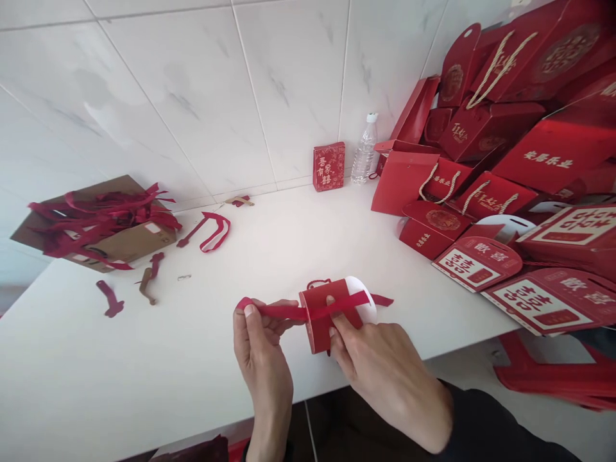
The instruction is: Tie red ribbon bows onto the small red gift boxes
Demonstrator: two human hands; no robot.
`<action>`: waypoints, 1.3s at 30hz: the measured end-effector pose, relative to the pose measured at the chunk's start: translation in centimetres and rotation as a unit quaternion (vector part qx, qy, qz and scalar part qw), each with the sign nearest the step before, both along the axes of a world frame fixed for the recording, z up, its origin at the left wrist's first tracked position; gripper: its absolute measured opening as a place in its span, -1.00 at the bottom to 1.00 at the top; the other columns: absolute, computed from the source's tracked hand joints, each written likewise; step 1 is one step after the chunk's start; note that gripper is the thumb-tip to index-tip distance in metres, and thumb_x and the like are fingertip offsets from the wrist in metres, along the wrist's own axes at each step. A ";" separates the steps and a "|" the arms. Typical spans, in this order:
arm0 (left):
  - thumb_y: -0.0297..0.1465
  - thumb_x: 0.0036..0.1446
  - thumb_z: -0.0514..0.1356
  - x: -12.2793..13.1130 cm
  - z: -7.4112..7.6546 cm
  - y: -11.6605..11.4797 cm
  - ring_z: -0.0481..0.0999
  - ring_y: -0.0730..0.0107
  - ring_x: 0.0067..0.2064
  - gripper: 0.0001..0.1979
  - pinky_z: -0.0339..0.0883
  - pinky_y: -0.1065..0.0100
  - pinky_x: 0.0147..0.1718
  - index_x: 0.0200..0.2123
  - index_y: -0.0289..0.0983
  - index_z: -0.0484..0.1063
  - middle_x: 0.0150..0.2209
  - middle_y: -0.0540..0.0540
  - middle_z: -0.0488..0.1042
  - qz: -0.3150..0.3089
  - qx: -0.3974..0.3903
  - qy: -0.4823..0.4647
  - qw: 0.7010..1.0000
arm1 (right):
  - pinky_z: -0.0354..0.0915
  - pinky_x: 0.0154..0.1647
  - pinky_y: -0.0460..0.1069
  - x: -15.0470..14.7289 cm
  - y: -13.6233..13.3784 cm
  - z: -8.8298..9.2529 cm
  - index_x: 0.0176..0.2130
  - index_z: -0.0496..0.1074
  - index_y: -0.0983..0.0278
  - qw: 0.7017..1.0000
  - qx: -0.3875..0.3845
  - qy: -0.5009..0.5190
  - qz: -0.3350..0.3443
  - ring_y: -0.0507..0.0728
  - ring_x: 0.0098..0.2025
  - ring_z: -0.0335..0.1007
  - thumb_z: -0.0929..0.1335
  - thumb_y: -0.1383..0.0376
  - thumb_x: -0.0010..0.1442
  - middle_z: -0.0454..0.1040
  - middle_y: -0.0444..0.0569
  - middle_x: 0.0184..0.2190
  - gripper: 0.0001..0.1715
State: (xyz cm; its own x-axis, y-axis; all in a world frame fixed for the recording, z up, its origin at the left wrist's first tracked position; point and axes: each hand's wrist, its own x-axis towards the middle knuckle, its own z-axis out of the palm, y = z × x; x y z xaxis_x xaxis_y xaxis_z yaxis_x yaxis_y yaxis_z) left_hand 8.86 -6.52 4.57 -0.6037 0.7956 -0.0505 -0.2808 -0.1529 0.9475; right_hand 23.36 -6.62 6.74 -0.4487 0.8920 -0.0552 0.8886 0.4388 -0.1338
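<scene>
A small red gift box (320,335) with a white rounded flap lies near the table's front edge. Across its top runs a red ribbon (283,312), one tail of it reaching past the box on the right. My left hand (264,346) pinches the ribbon between thumb and fingers, left of the box. Pressed on the box and the ribbon, my right hand (375,353) has its fingers curled around the near right side. A dark red cord shows behind the box. What the undersides of my fingers touch is hidden.
A cardboard box (139,247) full of red ribbons stands at the left, with loose ribbon pieces (110,299) nearby. By the tiled wall are a red printed box (329,168) and a clear bottle (364,151). Red gift boxes (500,131) pile up at the right.
</scene>
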 end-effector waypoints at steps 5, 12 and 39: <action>-0.19 0.35 0.12 -0.1 -0.4 -0.4 0.61 0.28 -0.19 -0.76 0.53 0.27 -0.24 -0.29 -0.20 0.42 -0.34 -0.03 0.58 -0.014 -0.001 0.017 1.000 | -0.12 -0.59 0.06 0.1 -0.1 1.1 0.01 0.43 0.29 0.998 -0.048 0.034 0.019 0.24 -0.62 0.39 0.12 0.33 0.46 0.46 -0.05 -0.58 -0.64; -0.18 0.34 0.16 0.3 -0.1 -1.0 0.55 0.28 -0.10 -0.75 0.44 0.33 -0.18 -0.17 -0.20 0.54 -0.17 -0.08 0.58 -0.041 0.000 0.135 0.990 | 0.04 -0.55 -0.04 5.1 -1.2 -1.1 -0.25 0.43 0.19 0.856 -0.145 0.443 -0.224 0.07 -0.58 0.08 0.18 -0.14 0.42 0.14 -0.21 -0.60 -0.46; -0.27 0.41 0.05 1.6 -0.2 0.8 0.51 0.25 0.00 -0.79 0.43 0.29 -0.17 -0.10 -0.15 0.46 -0.02 -0.13 0.54 -0.208 0.007 0.271 0.940 | 0.46 -0.13 0.06 2.6 2.7 -2.3 -0.22 0.28 0.15 0.589 -0.165 0.737 -0.288 0.19 -0.11 0.52 0.33 -0.05 0.38 0.55 -0.08 -0.21 -0.65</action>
